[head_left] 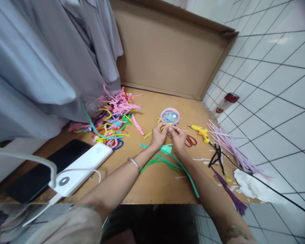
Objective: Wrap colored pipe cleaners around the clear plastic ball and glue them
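My left hand (pixel 158 135) and my right hand (pixel 178 137) meet over the middle of the table, fingertips pinched on a small yellow piece (pixel 169 124). Just beyond them sits a round pink-rimmed dish (pixel 170 116) with shiny bits inside. Below my hands lie teal pipe cleaners (pixel 188 174) and green pipe cleaners (pixel 148 164), one teal strand passing by my right wrist. Red-handled scissors (pixel 191 141) rest right of my right hand, partly hidden by it. A yellow strip (pixel 148 135) lies left of my left hand.
A colourful pipe-cleaner heap (pixel 117 112) is at the left, behind a white power bank (pixel 83 167) and black phone (pixel 51 169). At the right are a yellow glue gun (pixel 200 132), its cable, lilac strips (pixel 228 149) and a bottle (pixel 225 105). A cardboard panel (pixel 167 47) stands behind.
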`<action>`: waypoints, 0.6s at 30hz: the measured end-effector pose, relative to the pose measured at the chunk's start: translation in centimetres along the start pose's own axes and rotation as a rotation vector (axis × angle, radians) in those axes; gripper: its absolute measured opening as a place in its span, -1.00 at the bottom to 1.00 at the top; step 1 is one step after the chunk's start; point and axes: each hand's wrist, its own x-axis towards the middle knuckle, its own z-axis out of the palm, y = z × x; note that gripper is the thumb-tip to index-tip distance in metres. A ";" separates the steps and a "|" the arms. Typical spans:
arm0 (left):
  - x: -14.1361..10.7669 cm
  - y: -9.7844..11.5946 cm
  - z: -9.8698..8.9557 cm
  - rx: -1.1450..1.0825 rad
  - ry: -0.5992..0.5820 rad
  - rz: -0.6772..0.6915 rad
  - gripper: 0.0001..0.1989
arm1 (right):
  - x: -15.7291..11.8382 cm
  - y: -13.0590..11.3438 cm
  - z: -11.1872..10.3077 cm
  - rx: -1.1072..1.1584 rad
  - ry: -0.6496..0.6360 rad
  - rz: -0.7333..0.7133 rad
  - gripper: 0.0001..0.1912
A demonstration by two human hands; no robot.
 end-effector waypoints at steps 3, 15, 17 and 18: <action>-0.2 0.1 0.2 -0.005 -0.017 0.000 -0.84 | 0.2 0.2 0.2 0.123 0.061 0.073 -0.67; 0.9 -0.6 -0.4 -0.173 0.147 -0.149 -0.77 | 1.0 0.5 3.3 0.049 0.030 0.033 -0.68; 1.0 -0.8 -0.6 -0.196 0.128 -0.171 -0.75 | 0.6 0.5 3.1 -0.003 0.061 0.003 -0.70; 1.0 -0.9 -0.7 -0.203 0.122 -0.182 -0.74 | 0.4 0.5 2.9 -0.023 0.067 0.000 -0.71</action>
